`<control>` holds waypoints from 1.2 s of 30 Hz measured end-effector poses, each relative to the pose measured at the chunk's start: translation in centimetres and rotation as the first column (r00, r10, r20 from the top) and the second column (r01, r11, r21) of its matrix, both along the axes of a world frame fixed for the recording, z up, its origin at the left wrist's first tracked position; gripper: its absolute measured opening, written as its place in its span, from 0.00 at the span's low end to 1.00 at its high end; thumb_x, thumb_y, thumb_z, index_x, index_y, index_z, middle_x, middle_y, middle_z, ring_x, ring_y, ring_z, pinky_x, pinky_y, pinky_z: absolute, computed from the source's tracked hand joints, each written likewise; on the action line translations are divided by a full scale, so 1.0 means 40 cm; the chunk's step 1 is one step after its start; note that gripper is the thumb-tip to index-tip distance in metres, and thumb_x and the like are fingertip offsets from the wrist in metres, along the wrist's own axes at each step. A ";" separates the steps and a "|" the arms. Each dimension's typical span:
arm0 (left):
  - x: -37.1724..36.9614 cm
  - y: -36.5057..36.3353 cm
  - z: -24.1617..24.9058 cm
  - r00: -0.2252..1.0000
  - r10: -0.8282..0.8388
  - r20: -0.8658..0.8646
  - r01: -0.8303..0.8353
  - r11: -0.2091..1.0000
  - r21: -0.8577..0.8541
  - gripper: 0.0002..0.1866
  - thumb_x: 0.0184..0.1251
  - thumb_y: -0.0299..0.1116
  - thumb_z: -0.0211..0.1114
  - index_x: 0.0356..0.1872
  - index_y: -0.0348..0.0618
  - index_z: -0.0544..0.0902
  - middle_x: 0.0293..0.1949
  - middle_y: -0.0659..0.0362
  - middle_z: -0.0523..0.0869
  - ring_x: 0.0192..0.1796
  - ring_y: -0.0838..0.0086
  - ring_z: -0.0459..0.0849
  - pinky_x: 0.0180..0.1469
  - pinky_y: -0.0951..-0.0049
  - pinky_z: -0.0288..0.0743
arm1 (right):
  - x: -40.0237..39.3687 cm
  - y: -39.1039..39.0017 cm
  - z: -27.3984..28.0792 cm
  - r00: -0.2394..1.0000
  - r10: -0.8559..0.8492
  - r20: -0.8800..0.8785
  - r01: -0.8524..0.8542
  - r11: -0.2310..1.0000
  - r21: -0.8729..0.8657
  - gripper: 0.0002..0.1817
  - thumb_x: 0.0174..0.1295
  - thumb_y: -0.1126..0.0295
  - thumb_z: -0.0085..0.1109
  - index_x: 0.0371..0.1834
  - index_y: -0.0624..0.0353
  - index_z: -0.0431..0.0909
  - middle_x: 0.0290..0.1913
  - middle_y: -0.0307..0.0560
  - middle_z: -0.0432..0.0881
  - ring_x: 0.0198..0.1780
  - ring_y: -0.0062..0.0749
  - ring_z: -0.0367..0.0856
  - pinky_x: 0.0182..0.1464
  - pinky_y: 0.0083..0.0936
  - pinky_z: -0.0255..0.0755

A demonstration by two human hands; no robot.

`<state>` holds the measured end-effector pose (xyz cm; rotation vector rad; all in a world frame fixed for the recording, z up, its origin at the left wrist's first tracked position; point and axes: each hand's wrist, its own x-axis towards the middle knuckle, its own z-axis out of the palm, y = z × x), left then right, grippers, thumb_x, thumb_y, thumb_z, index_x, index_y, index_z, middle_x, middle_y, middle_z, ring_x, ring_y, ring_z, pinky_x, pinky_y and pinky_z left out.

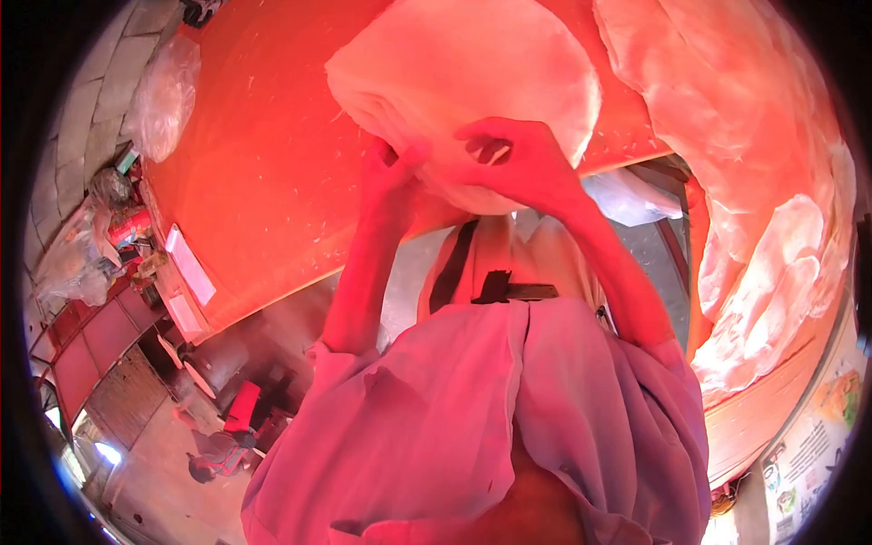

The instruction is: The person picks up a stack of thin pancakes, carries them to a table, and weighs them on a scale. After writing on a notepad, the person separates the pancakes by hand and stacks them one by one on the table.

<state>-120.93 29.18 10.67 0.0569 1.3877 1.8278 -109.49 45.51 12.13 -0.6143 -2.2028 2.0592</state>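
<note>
A large, pale, soft sheet of wadding or cloth (pixel 481 73) lies partly on the orange-red table (pixel 263 136), and its near edge is raised at the table's front edge. At the left of that edge, my left hand (pixel 395 168) grips the sheet with bent fingers, partly in shadow. To its right, my right hand (pixel 518 159) pinches the same edge, thumb and forefinger curved round a small gap. More pale, crumpled material (pixel 727 118) is heaped along the right side. Red light tints everything.
Clear plastic bags (pixel 166 100) hang by the table's left edge, near a cluttered heap with a red packet (pixel 130 227). White strips (pixel 191 263) lie at the left corner. A whitish plastic bag (pixel 631 197) is below the table at right. Someone's small figure (pixel 218 454) shows at lower left.
</note>
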 end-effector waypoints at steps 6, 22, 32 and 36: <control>-0.016 -0.020 -0.001 0.997 -0.081 0.012 0.080 0.993 0.088 0.28 0.61 0.30 0.65 0.61 0.35 0.67 0.57 0.53 0.76 0.58 0.66 0.78 0.58 0.66 0.73 | -0.003 0.008 -0.045 0.994 -0.105 0.000 0.105 0.991 -0.079 0.20 0.50 0.64 0.70 0.44 0.63 0.82 0.35 0.42 0.84 0.35 0.25 0.81 0.39 0.22 0.75; -0.011 0.013 0.016 1.000 0.021 0.010 -0.021 1.000 -0.001 0.24 0.56 0.30 0.70 0.53 0.32 0.74 0.49 0.55 0.81 0.51 0.72 0.80 0.53 0.69 0.73 | -0.039 0.034 0.004 0.997 0.041 0.073 -0.039 0.999 -0.020 0.24 0.51 0.66 0.71 0.51 0.64 0.79 0.38 0.43 0.84 0.37 0.23 0.80 0.40 0.23 0.75; 0.007 0.041 0.034 0.997 0.067 -0.025 -0.070 0.992 -0.101 0.24 0.56 0.26 0.64 0.54 0.30 0.72 0.49 0.53 0.80 0.51 0.70 0.79 0.54 0.69 0.73 | -0.052 0.055 0.002 0.998 0.028 -0.058 -0.020 0.990 0.140 0.17 0.53 0.70 0.66 0.47 0.64 0.80 0.34 0.44 0.84 0.34 0.24 0.81 0.36 0.22 0.76; 0.014 0.042 0.029 0.995 0.093 -0.040 -0.096 0.992 -0.084 0.23 0.56 0.26 0.63 0.54 0.32 0.73 0.49 0.54 0.80 0.52 0.70 0.79 0.55 0.69 0.72 | -0.060 0.072 -0.039 0.990 -0.078 -0.116 0.110 0.946 0.306 0.10 0.55 0.71 0.62 0.39 0.62 0.80 0.30 0.46 0.83 0.31 0.26 0.82 0.31 0.25 0.74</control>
